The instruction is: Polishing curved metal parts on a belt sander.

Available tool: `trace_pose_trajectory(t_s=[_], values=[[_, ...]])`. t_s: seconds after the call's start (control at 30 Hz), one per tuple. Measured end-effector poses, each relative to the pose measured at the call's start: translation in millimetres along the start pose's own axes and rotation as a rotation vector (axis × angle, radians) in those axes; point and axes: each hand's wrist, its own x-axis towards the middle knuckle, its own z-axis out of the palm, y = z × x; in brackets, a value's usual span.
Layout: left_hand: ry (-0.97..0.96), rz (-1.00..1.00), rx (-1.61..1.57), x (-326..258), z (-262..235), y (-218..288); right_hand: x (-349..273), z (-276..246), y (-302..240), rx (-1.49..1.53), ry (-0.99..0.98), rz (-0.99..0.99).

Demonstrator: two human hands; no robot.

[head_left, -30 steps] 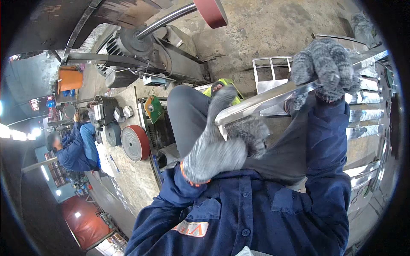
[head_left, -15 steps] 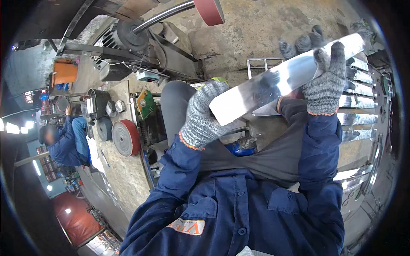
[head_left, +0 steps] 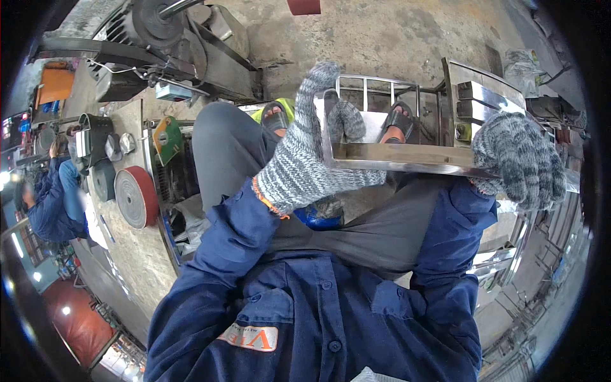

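A long, shiny metal bar (head_left: 407, 155) lies crosswise in front of me, one narrow side turned up toward view. At its left end my left hand (head_left: 299, 143), in a grey striped knit glove, grips it with the fingers round the end. My right hand (head_left: 519, 156), gloved the same way, is closed over the right end, and its fingers hide that end. Just beyond the right hand, several similar metal bars (head_left: 478, 92) rest side by side on a metal-framed stand (head_left: 450, 76).
A grinding machine (head_left: 223, 70) stands ahead to the left, its red wheel (head_left: 304, 5) cut off by the top edge. Rolled abrasive belt (head_left: 135, 197) sits on a board (head_left: 149, 248) at left. A metal frame (head_left: 375, 84) stands near my feet. Another person (head_left: 51, 204) works far left.
The bar has come down from a tilted, raised position to nearly level and turned from its broad face to a narrow side. My right hand has rolled over and lowered. The view has shifted right.
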Motion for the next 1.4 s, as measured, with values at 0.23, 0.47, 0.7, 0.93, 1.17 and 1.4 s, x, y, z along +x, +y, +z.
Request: trace_pose_trajectory(t_s=[0.23, 0.47, 0.7, 0.93, 1.17, 1.4], values=[[-0.14, 0.097, 0.33, 30.7, -9.6, -4.5, 19.8, 24.1, 40.8, -0.27, 0.411, -0.087], [-0.278, -0.108, -0.401, 79.9, -30.7, -77.2, 32.0, 20.5, 71.6, -0.455, 0.772, -0.282], [-0.36, -0.067, 0.039, 113.2, -55.1, -111.2, 23.8, -15.2, 86.6, -0.771, 0.952, -0.203], [-0.161, -0.348, -0.648, 117.1, -75.8, -117.6, 19.7, -47.1, 106.8, -1.047, 1.579, -0.35], [-0.049, -0.458, -0.744, 135.9, -79.9, -103.4, 20.2, -53.3, 102.3, -0.916, 1.522, -0.316], [-0.108, -0.431, -0.97, 145.1, -76.7, -130.4, 30.4, -64.1, 115.9, -0.972, 1.487, -0.386]])
